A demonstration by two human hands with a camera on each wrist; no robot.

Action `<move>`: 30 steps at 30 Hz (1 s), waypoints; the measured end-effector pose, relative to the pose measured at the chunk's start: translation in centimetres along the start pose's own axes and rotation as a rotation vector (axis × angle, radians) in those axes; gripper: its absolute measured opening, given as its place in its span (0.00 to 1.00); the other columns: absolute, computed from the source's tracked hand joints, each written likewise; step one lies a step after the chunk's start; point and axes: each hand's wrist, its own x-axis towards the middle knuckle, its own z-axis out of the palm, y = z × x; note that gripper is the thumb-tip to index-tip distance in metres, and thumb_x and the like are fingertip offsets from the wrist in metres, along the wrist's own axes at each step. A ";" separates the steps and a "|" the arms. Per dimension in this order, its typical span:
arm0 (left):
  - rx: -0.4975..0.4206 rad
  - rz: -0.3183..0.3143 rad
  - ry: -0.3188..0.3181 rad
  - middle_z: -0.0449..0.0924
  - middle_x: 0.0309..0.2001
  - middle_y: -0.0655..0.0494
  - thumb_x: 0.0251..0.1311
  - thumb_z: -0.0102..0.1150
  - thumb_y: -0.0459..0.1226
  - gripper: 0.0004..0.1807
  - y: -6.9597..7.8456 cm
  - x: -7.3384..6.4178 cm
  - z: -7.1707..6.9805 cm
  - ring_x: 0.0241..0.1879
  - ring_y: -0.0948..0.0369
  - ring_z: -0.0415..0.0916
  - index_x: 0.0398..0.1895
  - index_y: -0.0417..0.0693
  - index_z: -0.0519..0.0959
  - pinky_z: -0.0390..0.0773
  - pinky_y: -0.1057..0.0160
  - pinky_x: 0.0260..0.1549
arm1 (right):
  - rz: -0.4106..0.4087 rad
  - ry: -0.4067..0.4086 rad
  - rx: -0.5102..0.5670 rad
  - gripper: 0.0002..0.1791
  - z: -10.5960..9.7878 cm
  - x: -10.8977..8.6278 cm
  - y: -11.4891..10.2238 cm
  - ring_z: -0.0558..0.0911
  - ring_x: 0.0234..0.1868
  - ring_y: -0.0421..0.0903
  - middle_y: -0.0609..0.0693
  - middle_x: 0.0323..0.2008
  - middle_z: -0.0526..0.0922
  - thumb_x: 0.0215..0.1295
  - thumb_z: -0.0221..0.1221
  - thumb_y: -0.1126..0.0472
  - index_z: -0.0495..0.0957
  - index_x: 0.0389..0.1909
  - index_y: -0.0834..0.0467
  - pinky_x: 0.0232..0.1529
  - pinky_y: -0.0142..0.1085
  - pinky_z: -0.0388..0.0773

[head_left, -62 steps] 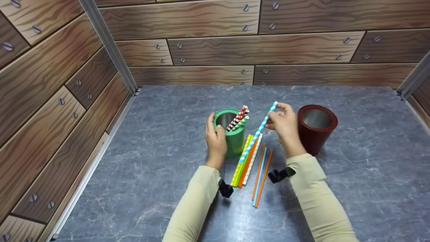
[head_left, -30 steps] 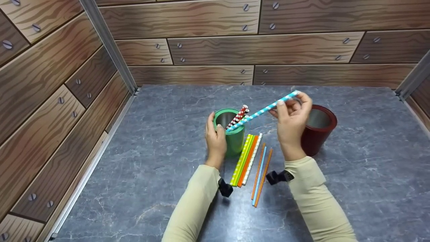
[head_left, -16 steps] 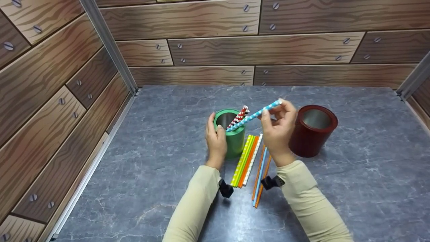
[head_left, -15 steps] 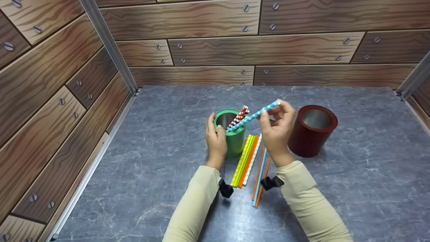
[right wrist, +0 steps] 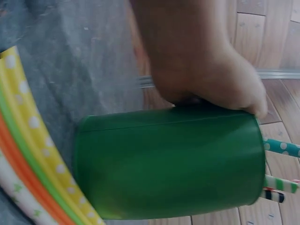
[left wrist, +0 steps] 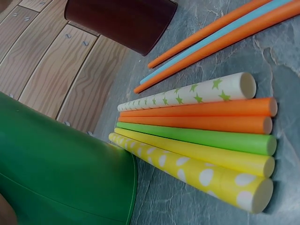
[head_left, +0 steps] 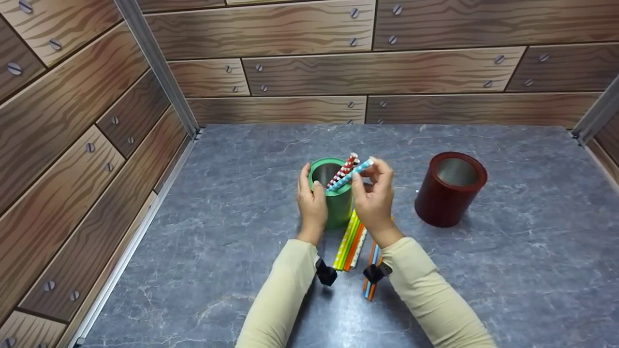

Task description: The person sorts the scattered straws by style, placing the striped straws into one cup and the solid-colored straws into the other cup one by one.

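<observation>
My left hand (head_left: 312, 205) holds the upright green can (head_left: 338, 208) around its left side, thumb near the rim. My right hand (head_left: 375, 203) pinches the upper end of a blue paper straw with white dots (head_left: 350, 175), which slants down over the can's rim into its mouth. A red dotted straw (head_left: 349, 163) leans in the same can. In the right wrist view, a green-striped straw (right wrist: 280, 183) and a black-striped one (right wrist: 273, 195) also stick out of the mouth. The straws' lower ends are hidden inside the can.
Beside the green can lies a row of yellow, green, orange and white star-printed straws (left wrist: 197, 136). Three thin sticks (left wrist: 211, 40), two orange and one blue, lie right of them, partly under my right wrist. A dark red can (head_left: 445, 205) stands farther right.
My right hand has lifted the blue straw from above the row, swung its lower end to the green can, then moved left and down, sliding it farther in. The left hand stays put.
</observation>
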 end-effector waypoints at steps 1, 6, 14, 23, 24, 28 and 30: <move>-0.001 0.002 0.001 0.65 0.64 0.45 0.62 0.39 0.35 0.26 0.0 0.0 0.0 0.64 0.53 0.61 0.65 0.43 0.62 0.61 0.52 0.61 | -0.009 -0.015 -0.017 0.21 0.1 -0.2 0.1 0.76 0.35 0.37 0.60 0.30 0.74 0.56 0.51 0.79 0.59 0.50 0.70 0.27 0.23 0.74; 0.000 0.014 0.012 0.66 0.62 0.44 0.61 0.39 0.34 0.26 0.0 0.2 0.1 0.62 0.53 0.62 0.65 0.41 0.63 0.62 0.52 0.60 | -0.030 -0.077 -0.063 0.21 0.2 -0.6 1.0 0.78 0.34 0.43 0.61 0.30 0.76 0.57 0.51 0.78 0.59 0.51 0.67 0.28 0.24 0.75; 0.007 0.010 0.009 0.66 0.63 0.43 0.61 0.40 0.34 0.26 0.1 0.1 0.0 0.63 0.51 0.62 0.65 0.42 0.62 0.62 0.50 0.60 | 0.005 -0.209 -0.172 0.21 0.1 -0.6 1.4 0.80 0.31 0.49 0.58 0.29 0.75 0.58 0.53 0.75 0.60 0.52 0.65 0.28 0.34 0.79; 0.006 0.038 0.022 0.66 0.62 0.42 0.59 0.41 0.33 0.27 -0.2 0.1 0.0 0.62 0.50 0.63 0.64 0.40 0.63 0.62 0.50 0.59 | 0.101 -0.328 -0.293 0.21 0.3 0.3 0.7 0.81 0.26 0.46 0.56 0.27 0.77 0.58 0.54 0.71 0.61 0.52 0.61 0.29 0.35 0.79; 0.006 0.038 0.021 0.66 0.62 0.42 0.59 0.41 0.33 0.27 -0.2 0.1 0.1 0.62 0.50 0.63 0.64 0.40 0.63 0.62 0.50 0.59 | 0.110 -0.330 -0.302 0.21 0.4 0.4 0.7 0.81 0.26 0.46 0.56 0.27 0.77 0.57 0.54 0.71 0.61 0.52 0.61 0.29 0.35 0.79; 0.006 0.033 0.015 0.66 0.62 0.42 0.59 0.40 0.34 0.27 -0.1 0.1 0.0 0.62 0.50 0.63 0.64 0.40 0.63 0.62 0.50 0.59 | 0.128 -0.329 -0.324 0.21 0.6 0.5 0.7 0.81 0.25 0.46 0.56 0.26 0.78 0.55 0.54 0.71 0.62 0.51 0.61 0.27 0.35 0.79; 0.005 0.024 0.009 0.66 0.62 0.43 0.60 0.40 0.34 0.27 -0.1 0.1 0.0 0.62 0.51 0.62 0.64 0.40 0.62 0.62 0.50 0.59 | 0.126 -0.328 -0.345 0.21 0.6 0.6 0.7 0.81 0.24 0.46 0.56 0.25 0.78 0.54 0.54 0.71 0.63 0.50 0.61 0.26 0.35 0.78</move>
